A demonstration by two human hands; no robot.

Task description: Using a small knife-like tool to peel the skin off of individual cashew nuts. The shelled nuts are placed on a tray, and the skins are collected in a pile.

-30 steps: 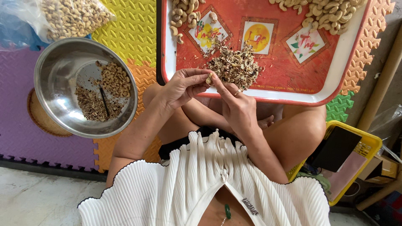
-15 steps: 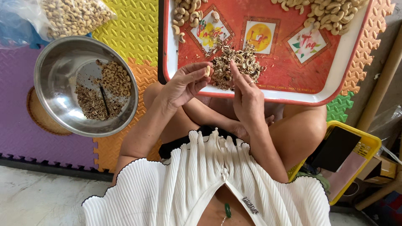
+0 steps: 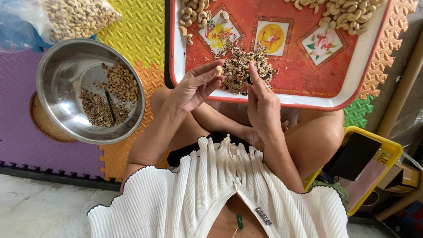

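Pale nut [image 3: 218,70]: pinched in left hand [image 3: 194,86] fingertips, over red tray's [image 3: 308,83] near edge.
Right hand [image 3: 262,99]: fingers closed on small dark tool [image 3: 249,80], beside husk pile [image 3: 242,66].
Steel bowl [image 3: 57,88]: left, on foam mat.

Yellow crate [image 3: 387,154] — clear nut bag [image 3: 75,17]

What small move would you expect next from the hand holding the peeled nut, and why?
Probably the left hand swings left and drops the pale nut into the steel bowl. The nut looks clean of skin, pinched at the fingertips above the tray's near rim, and the bowl already holds similar nuts. The right hand rests by the heap of husks, apparently holding a small dark tool.
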